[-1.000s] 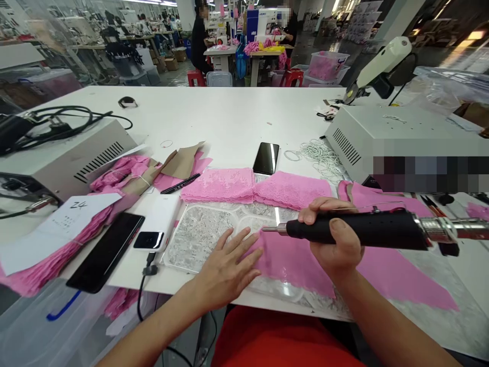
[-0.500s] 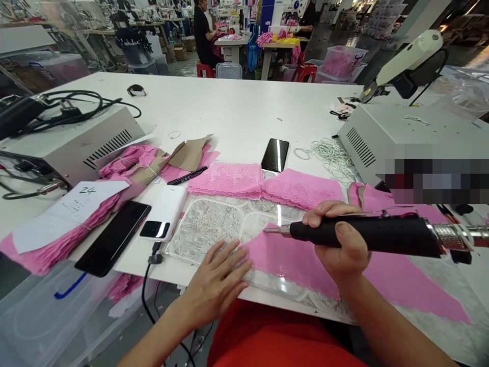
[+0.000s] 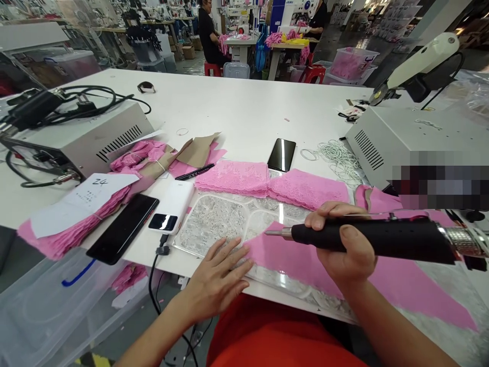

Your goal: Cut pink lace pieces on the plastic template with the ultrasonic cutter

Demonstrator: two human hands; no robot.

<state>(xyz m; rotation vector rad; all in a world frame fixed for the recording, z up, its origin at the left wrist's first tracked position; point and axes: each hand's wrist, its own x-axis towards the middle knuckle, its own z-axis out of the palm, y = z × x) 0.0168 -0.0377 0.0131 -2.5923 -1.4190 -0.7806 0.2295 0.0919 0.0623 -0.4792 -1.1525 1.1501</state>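
My right hand (image 3: 349, 244) is wrapped round a thick black corded hand tool (image 3: 401, 238) with a narrow metal tip. The tip points left, over the upper left corner of a pink fabric piece (image 3: 294, 260); I cannot tell whether it touches. My left hand (image 3: 221, 278) lies flat, fingers spread, its fingertips at that piece's left edge. Beneath the fabric is a clear, patterned plastic mat (image 3: 214, 221). Two stacks of pink lace pieces, a left stack (image 3: 233, 178) and a right stack (image 3: 309, 188), lie just beyond it.
On the left are a white power bank (image 3: 178, 201), a black phone (image 3: 124, 229), a paper-topped pink bundle (image 3: 76, 214) and a grey box (image 3: 87, 135). Another phone (image 3: 281, 154), white elastic cords (image 3: 338, 155) and a second grey box (image 3: 405, 132) lie farther right. A person (image 3: 209, 35) sits beyond the table.
The view has shifted slightly, so the table's things appear a little farther right. Both hands, the tool and the fabric keep nearly the same places relative to each other.
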